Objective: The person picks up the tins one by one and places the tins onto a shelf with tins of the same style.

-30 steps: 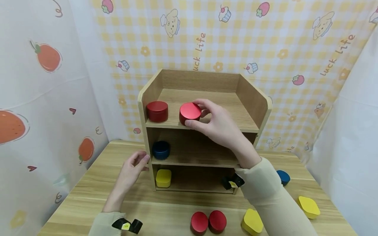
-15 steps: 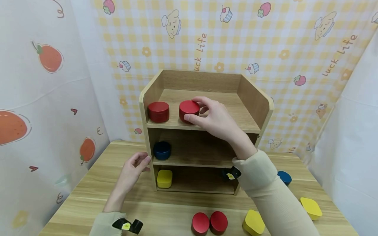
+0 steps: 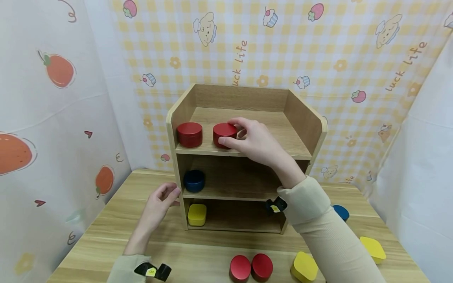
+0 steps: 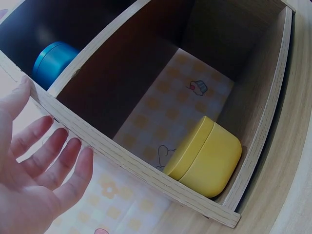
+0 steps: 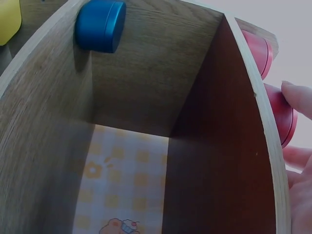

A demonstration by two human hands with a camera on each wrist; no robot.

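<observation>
My right hand (image 3: 257,140) holds a round red tin (image 3: 223,133) between thumb and fingers, at the front of the wooden shelf unit's (image 3: 244,153) top level. Left of it on the same level stands another round red tin (image 3: 190,135), a gap between the two. My left hand (image 3: 161,201) is beside the unit's left side panel, fingers loosely bent around nothing; in the left wrist view its fingertips (image 4: 87,155) are close to the panel edge. A round blue tin (image 3: 194,181) sits at the left of the middle level, and a yellow rounded-square tin (image 3: 197,214) at the left of the bottom one.
On the wooden table (image 3: 198,255) in front, two red tins (image 3: 240,269) stand side by side. Right of them are a yellow tin (image 3: 304,267), a second yellow tin (image 3: 373,250) and a blue tin (image 3: 341,212), partly behind my right sleeve. A patterned cloth (image 3: 226,47) hangs behind.
The red tin in my right hand has come down level onto the top shelf and shifted slightly left toward the other red tin. My left hand stays put.
</observation>
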